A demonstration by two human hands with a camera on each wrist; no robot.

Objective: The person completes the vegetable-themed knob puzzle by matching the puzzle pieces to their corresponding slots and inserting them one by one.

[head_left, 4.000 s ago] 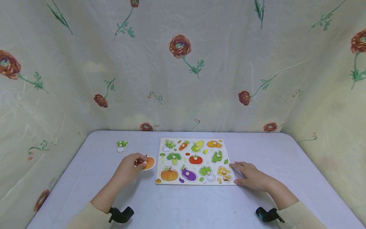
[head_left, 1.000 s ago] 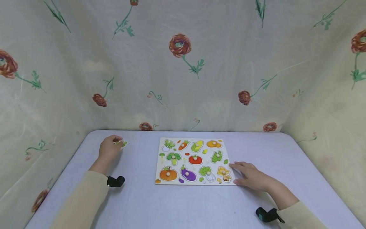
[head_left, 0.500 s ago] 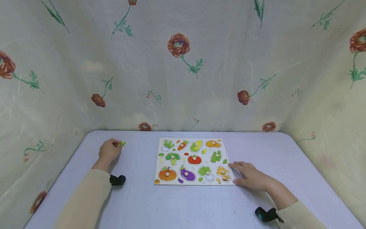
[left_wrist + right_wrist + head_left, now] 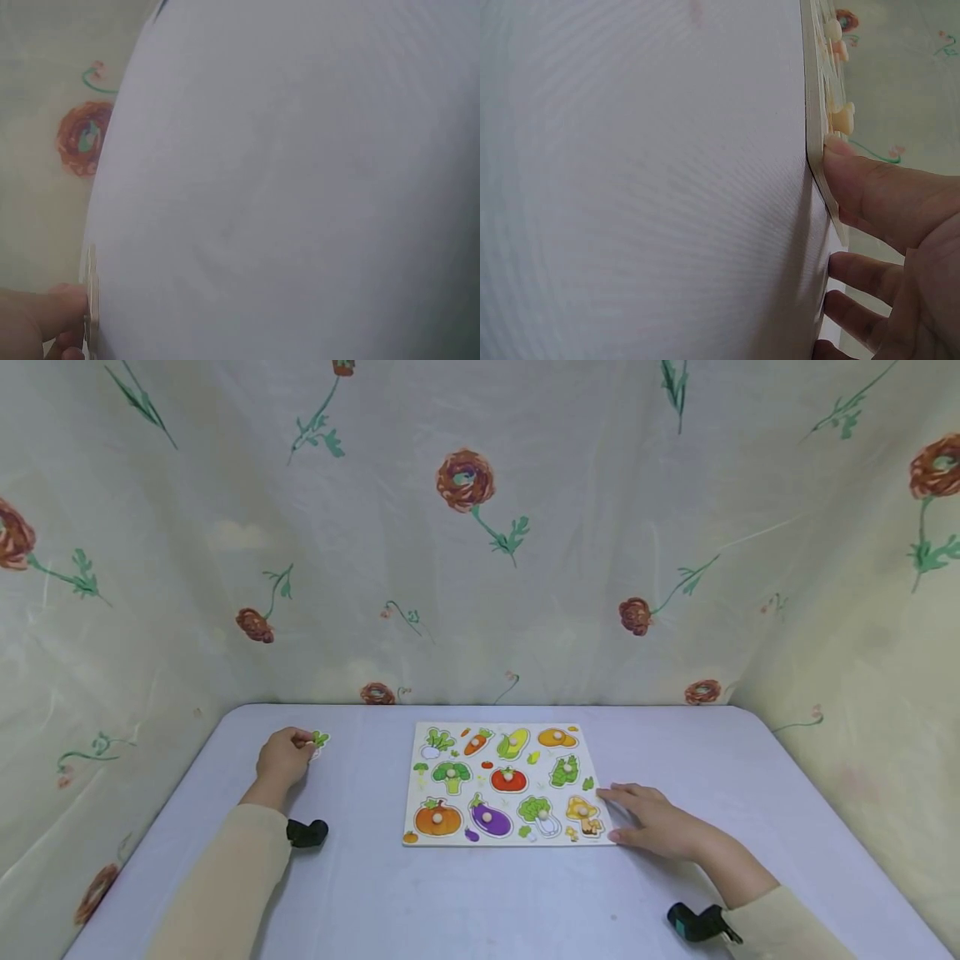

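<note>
A turnip puzzle piece (image 4: 319,741) with green leaves is pinched by my left hand (image 4: 285,756) at the back left of the table, its lower part hidden by the fingers. In the left wrist view the piece (image 4: 92,300) shows edge-on beside the fingertips. A vegetable puzzle board (image 4: 487,762) lies flat in the middle, a pumpkin piece (image 4: 437,818) with a knob in its front left corner. At the board's right edge rests my right hand (image 4: 660,822), fingers extended. The right wrist view shows its thumb (image 4: 847,169) against the board's edge.
Other knobbed pieces sit in the board, among them an eggplant (image 4: 491,818) and a tomato (image 4: 509,780). A white cloth covers the table (image 4: 360,893). Flowered curtains (image 4: 555,652) hang behind and at both sides.
Four seconds ago my left hand held the pumpkin piece left of the board; that piece is now in the board. My left hand has moved back left to the turnip. My right hand stays put.
</note>
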